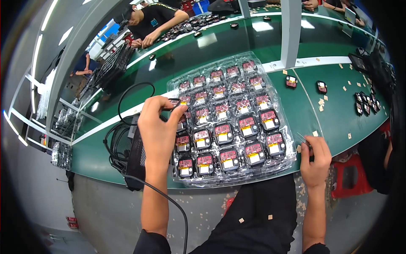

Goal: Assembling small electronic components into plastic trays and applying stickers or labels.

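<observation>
A clear plastic tray [288, 146] lies in front of me on the green table. Its pockets hold rows of small black square devices, each with a red circuit board and a white and yellow part, such as the device [229, 159] near the front edge. Over the tray's left side, my left hand [157, 122] pinches one black-rimmed device [174, 102] between thumb and fingers. My right hand [315, 163], beyond the tray's right edge, is closed around thin metal tweezers [301, 137], whose tips point up and left.
A black perforated box [138, 154] with coiled cables stands left of the tray. Two loose devices [291, 81] and a cluster [366, 103] lie to the right among small tan squares. A grey post [291, 34] rises behind. Across the conveyor belt [182, 55], another person handles devices.
</observation>
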{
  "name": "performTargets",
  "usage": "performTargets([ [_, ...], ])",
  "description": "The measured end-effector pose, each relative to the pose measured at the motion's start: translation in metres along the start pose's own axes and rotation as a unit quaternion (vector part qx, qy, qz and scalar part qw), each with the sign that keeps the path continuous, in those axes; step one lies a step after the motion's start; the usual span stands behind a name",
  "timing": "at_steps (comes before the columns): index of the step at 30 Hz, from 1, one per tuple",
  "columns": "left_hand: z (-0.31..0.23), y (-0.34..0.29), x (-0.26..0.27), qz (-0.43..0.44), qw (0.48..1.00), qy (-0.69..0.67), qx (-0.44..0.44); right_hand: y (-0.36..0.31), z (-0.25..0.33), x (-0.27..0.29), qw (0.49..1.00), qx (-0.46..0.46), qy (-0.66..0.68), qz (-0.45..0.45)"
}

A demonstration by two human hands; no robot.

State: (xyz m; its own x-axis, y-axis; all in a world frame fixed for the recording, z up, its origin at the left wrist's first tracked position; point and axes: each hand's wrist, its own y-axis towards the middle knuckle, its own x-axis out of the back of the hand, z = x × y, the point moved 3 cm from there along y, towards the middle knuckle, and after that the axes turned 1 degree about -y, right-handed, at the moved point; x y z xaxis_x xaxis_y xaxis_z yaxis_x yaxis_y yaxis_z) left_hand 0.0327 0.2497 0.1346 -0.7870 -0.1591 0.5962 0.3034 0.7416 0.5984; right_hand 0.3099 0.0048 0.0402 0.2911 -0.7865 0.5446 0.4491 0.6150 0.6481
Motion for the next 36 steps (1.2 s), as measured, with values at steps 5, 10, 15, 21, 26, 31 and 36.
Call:
performTargets([
  [5, 0.004, 0.006, -0.014, 0.115, 0.989, 0.084, 0.047, -0.002, -0.004, -0.002, 1.000, -0.019, -0.012, -0.013],
  [10, 0.014, -0.007, -0.011, 0.145, 0.985, 0.087, 0.014, 0.002, -0.004, -0.002, 1.000, -0.020, -0.024, 0.000],
  [15, 0.009, -0.019, -0.014, 0.231, 0.964, 0.134, -0.009, 0.015, -0.001, 0.002, 0.996, -0.065, -0.013, 0.066],
  [21, 0.011, -0.021, -0.015, 0.232, 0.964, 0.129, -0.033, 0.051, -0.005, 0.001, 0.975, -0.073, -0.059, 0.199],
  [26, 0.024, -0.015, -0.010, 0.197, 0.978, 0.068, -0.013, 0.080, -0.007, -0.010, 0.926, -0.028, -0.200, 0.318],
  [31, 0.036, -0.013, -0.021, 0.176, 0.984, -0.013, -0.012, 0.108, -0.025, -0.040, 0.917, 0.032, -0.256, 0.305],
  [36, 0.040, -0.019, -0.023, 0.179, 0.982, 0.066, -0.006, 0.134, -0.039, -0.070, 0.917, -0.020, -0.282, 0.281],
])
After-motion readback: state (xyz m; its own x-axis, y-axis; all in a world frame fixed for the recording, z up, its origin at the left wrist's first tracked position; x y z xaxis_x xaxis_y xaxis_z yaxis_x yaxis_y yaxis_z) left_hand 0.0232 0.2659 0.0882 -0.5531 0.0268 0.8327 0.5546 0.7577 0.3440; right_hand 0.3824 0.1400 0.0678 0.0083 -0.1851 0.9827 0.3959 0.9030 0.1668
